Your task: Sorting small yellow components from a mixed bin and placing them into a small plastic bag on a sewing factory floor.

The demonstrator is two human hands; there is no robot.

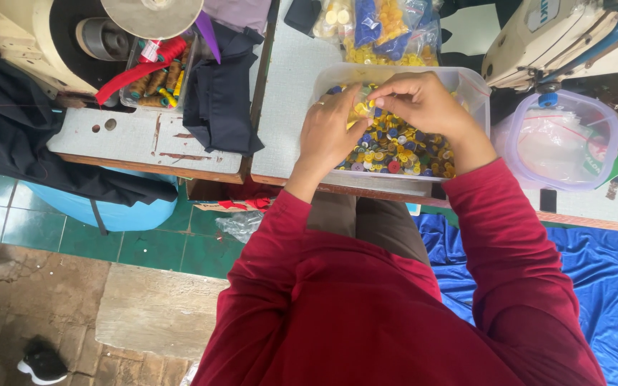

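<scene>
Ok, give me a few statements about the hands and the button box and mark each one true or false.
1. Both hands, left hand and right hand, are over the clear plastic box of buttons. True.
2. The buttons are mostly green. False: mostly yellow and blue.
3. The sleeves are red. True.
4. The thread spools lie inside the button box. False: they sit in a separate tray to the left.
</scene>
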